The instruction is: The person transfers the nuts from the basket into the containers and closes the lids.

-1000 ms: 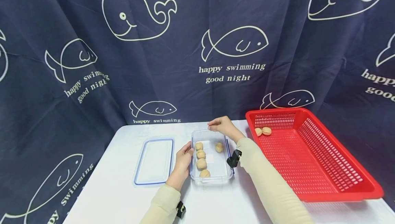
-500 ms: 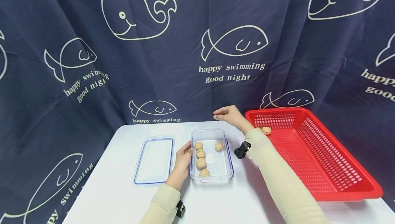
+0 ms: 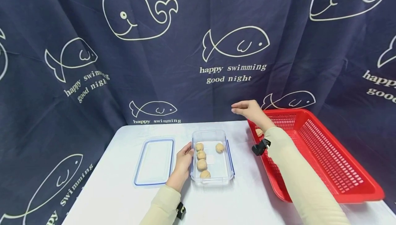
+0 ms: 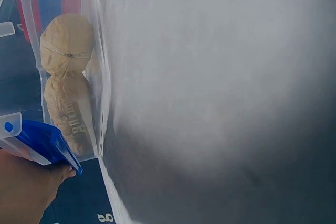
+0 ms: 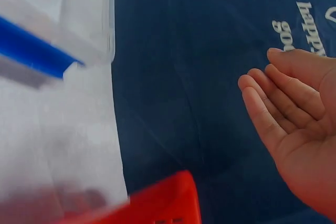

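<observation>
A clear plastic box [image 3: 227,168] stands on the white table and holds several walnuts [image 3: 201,164]. My left hand [image 3: 183,160] rests against the box's left wall, fingers loosely curved along it. In the left wrist view two walnuts [image 4: 67,45] show through the box wall next to a blue clip [image 4: 44,144]. My right hand [image 3: 247,109] hangs in the air with nothing in it, over the near left corner of the red basket [image 3: 321,163]. In the right wrist view its palm [image 5: 299,129] is bare with straight fingers. A walnut [image 3: 259,132] in the basket is partly hidden by my right arm.
The box's lid [image 3: 154,161], clear with a blue rim, lies flat to the left of the box. A dark blue curtain with whale and fish prints hangs behind the table. The basket takes up the table's right side.
My right hand has risen from above the box's far edge and moved right to the basket's corner. The left hand and the box have stayed put.
</observation>
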{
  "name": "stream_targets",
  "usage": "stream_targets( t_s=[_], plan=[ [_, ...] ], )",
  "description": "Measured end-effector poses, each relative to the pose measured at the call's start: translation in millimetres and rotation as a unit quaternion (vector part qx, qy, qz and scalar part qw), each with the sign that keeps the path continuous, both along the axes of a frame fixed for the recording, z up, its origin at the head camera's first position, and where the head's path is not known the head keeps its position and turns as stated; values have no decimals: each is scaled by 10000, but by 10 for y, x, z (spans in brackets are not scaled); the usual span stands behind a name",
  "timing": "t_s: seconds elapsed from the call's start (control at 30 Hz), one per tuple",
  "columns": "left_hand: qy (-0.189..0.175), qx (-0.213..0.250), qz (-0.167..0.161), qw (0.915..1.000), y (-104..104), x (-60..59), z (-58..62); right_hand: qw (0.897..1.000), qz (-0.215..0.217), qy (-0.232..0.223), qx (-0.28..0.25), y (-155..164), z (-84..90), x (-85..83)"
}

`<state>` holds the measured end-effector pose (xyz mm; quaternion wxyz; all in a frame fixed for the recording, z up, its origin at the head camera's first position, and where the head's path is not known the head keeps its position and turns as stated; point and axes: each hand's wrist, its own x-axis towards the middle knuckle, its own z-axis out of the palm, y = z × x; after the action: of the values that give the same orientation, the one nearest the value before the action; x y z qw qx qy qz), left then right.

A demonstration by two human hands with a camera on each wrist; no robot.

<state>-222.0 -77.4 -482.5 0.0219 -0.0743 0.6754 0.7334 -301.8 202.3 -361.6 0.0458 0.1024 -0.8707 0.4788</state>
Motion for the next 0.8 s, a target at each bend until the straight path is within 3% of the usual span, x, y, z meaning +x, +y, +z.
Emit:
stream_targets(
  t_s=[0.43, 0.8],
  plan=[
    [2, 6, 9, 10000, 5, 12, 14, 9982, -392, 457, 65, 462, -149, 101],
    [-13, -81, 57, 9999, -3, -18, -30, 9936, -989, 529, 119, 842, -479, 97]
  ],
)
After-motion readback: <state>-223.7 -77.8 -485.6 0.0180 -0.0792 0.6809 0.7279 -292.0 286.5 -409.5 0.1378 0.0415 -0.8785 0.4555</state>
